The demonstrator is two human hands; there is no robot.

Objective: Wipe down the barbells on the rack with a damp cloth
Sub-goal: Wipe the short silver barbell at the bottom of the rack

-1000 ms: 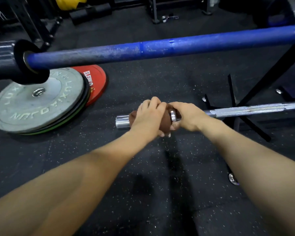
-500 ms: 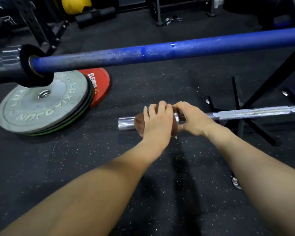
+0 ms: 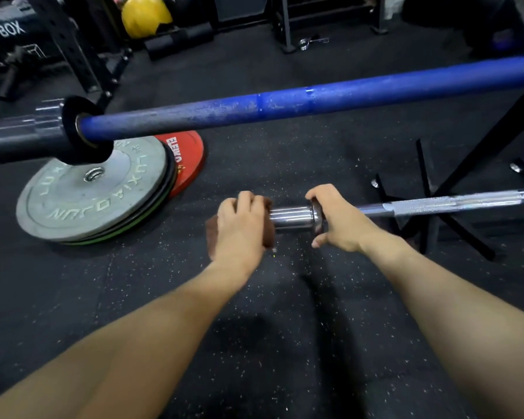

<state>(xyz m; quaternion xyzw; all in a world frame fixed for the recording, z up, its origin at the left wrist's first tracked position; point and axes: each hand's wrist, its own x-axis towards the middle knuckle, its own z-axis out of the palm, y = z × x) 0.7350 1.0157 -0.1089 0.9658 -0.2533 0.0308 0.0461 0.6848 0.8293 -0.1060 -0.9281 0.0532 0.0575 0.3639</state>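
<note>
Grey bumper plate [image 3: 91, 195] lies flat on the black speckled rubber floor [image 3: 254, 343] to my left, stacked on darker plates, one green-edged. A red plate [image 3: 188, 158] pokes out from under the stack on its far side. Yellow ball [image 3: 146, 16] sits far back, just beside a black foam roller [image 3: 179, 40]. Small metal spring collar [image 3: 312, 42] lies on the floor by a dark frame post, I think.
</note>
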